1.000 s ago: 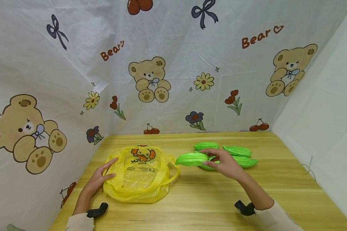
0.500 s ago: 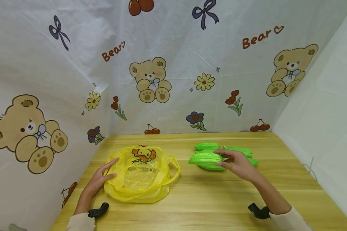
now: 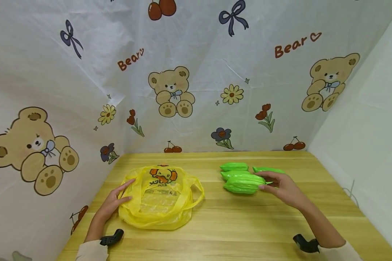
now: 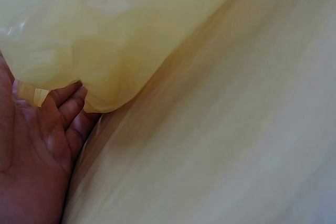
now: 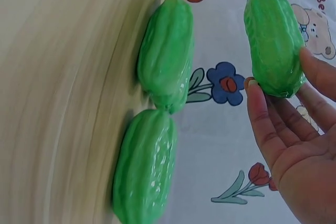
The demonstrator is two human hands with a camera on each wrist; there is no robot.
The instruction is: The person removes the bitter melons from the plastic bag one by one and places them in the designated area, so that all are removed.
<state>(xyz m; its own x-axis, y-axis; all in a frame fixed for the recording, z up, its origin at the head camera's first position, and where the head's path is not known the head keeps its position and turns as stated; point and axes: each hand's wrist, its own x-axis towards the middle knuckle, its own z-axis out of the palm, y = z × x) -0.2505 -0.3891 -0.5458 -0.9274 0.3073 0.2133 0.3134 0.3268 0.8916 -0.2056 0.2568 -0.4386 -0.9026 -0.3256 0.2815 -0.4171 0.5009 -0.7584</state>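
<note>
My left hand [image 3: 111, 203] rests against the left side of a yellow plastic bag [image 3: 183, 212] with a duck print. Its index finger and thumb lie spread over the bag; in the left wrist view the film [image 4: 121, 51] covers the other fingertips. On the right, thumb and fingers of my right hand [image 3: 285, 188] pinch the blunt end of a shiny green bitter melon [image 3: 243, 184], its tip pointing left. The right wrist view shows that bitter melon [image 5: 275, 40] between the fingers. Other bitter melons [image 3: 234, 166] lie beside and behind it, one partly hidden by the hand.
All this is on a wooden table [image 3: 215, 232]. Behind it hangs a white cloth [image 3: 202, 54] printed with bears and flowers, and a plain white wall [image 3: 362, 145] stands at the right. The bag's handle [image 3: 199, 192] sticks out toward the melons.
My right hand has moved to the right, carrying the bitter melon from near the bag's handle to over the melon pile. The left hand and the bag have stayed in place.
</note>
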